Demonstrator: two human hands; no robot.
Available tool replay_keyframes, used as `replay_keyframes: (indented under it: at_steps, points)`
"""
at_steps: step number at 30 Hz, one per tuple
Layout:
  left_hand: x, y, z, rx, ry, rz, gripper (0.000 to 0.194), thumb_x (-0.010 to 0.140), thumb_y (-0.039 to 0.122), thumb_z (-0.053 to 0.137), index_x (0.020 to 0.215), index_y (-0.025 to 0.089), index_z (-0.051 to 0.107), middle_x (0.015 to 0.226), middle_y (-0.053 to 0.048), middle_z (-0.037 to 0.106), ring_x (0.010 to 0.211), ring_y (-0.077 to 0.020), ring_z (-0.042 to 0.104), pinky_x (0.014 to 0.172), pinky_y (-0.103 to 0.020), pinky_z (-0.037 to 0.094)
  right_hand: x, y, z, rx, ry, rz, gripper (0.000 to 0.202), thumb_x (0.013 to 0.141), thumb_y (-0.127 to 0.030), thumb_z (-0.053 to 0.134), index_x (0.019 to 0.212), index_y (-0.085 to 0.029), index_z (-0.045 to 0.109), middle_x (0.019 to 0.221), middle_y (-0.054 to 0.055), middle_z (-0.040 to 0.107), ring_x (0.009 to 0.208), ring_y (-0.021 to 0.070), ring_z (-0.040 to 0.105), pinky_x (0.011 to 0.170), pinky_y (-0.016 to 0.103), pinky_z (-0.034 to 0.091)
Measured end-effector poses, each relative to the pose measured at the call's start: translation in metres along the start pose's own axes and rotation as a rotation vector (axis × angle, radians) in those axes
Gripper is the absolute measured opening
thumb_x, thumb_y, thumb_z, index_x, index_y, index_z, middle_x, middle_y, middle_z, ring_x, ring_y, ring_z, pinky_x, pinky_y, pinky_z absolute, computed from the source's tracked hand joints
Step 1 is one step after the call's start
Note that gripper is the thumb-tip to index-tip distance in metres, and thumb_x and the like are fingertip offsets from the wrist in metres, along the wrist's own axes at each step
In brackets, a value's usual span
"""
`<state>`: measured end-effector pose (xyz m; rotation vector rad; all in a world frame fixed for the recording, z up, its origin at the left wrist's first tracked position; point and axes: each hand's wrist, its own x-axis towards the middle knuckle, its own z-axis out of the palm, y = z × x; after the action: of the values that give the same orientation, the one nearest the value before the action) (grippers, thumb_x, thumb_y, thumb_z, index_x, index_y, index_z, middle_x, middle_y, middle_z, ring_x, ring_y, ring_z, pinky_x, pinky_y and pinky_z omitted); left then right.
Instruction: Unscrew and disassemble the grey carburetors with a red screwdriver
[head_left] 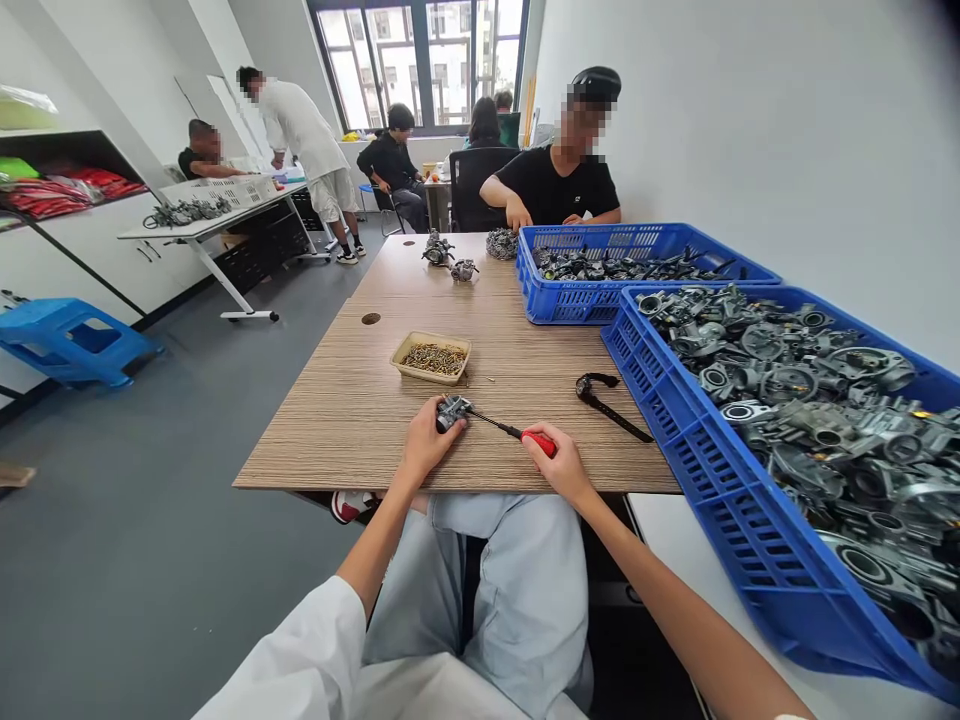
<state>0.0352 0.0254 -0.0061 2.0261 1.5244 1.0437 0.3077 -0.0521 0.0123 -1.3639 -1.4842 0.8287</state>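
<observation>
Near the front of the wooden table [352, 430], my left hand [426, 440] is closed around a small grey metal carburetor body [453, 411]. My right hand [559, 460] grips the red handle of a screwdriver [538, 442]. Its thin dark shaft points left, and the tip meets the side of the carburetor body; whether it sits in a screw is too small to tell. Just beyond my left hand stands a cream plastic tray [395, 362] holding many small brass-coloured parts. A tiny loose piece [490, 379] lies to the right of the tray.
A black wristwatch [611, 408] lies on the right. Two blue crates, a near one [705, 490] and a far one [562, 308], hold metal parts. Carburetors [437, 250] stand at the far end, where a person in black [577, 190] sits. A blue stool [75, 335] stands left.
</observation>
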Motion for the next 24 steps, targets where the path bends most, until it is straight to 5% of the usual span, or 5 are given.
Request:
replay_keyframes:
  at_steps: [24]
  points:
    - [0.0005, -0.0014, -0.0004, -0.016, 0.008, 0.005, 0.040, 0.093, 0.043, 0.072, 0.124, 0.024, 0.057, 0.114, -0.008, 0.071, 0.106, -0.0275, 0.069, 0.092, -0.040, 0.055, 0.0047, -0.0054, 0.0000, 0.143, -0.077, 0.107, 0.041, 0.093, -0.064, 0.066, 0.088, -0.023, 0.067, 0.057, -0.003, 0.057, 0.045, 0.0149, 0.052, 0.045, 0.028, 0.042]
